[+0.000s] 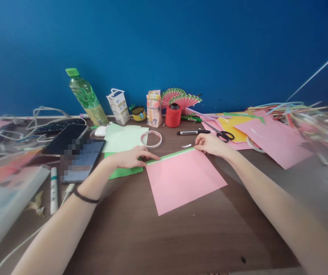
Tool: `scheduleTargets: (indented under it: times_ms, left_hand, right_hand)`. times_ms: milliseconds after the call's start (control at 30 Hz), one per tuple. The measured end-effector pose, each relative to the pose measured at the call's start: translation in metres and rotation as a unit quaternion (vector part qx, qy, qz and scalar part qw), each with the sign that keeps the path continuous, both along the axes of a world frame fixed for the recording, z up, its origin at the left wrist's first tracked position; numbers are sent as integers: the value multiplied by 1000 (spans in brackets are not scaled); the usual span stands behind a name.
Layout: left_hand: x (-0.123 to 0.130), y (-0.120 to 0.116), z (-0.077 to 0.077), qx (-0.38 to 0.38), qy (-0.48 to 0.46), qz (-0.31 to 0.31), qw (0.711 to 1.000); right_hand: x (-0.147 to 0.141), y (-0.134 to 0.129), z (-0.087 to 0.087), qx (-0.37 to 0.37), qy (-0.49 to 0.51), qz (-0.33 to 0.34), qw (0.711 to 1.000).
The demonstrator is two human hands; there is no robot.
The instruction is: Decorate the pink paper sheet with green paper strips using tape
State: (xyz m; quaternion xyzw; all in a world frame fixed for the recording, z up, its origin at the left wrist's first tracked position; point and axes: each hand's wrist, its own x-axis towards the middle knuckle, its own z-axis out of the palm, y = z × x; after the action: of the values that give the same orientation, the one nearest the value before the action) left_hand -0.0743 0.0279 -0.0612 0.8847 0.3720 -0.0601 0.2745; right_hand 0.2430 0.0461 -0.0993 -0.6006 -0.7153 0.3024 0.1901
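A pink sheet of paper [185, 179] lies at a slant on the brown table, with a narrow green and pale band [172, 154] along its far edge. My left hand [129, 157] holds the band's left end, index finger stretched along it and thumb at the corner. At the right end, my right hand [208, 145] pinches the far corner between thumb and fingers. A small white paper scrap [186, 146] lies just beyond the band. Green paper [125, 173] is partly under my left hand, beside pale green sheets [121, 137].
Behind the hands stand a tape roll [159, 142], black pen [192, 132], scissors [225, 136], red thread spool [173, 115], pleated paper fans [178, 100], cartons [118, 107] and a green bottle [86, 97]. Phones [85, 160] and a marker [54, 191] lie left; coloured paper [275, 139] right.
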Motion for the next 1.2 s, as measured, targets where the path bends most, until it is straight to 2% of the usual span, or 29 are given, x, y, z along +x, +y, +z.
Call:
scheduleTargets:
  times_ms: [267,533,700,833,1033,1200]
  left_hand:
    - [0,-1,1,-1,-1,6,1000]
    - [-1,0,-1,5,-8,1,1000]
    - [-1,0,-1,4,-2,2,1000]
    - [-1,0,-1,7,-9,1,1000]
    - [-1,2,-3,8,-7,0,1000]
    - [1,1,-1,7,0,6,1000]
  right_hand:
    - [0,1,2,-16,-17,-13,1000]
    - [5,0,14,-14,-59,-36,998]
    - [11,-1,17,-42,-37,-57,997]
    - [10,-2,14,-12,-36,-78,996]
    - [11,1,9,17,-126,-34,991]
    - [13,0,11,30,-103,-45,993]
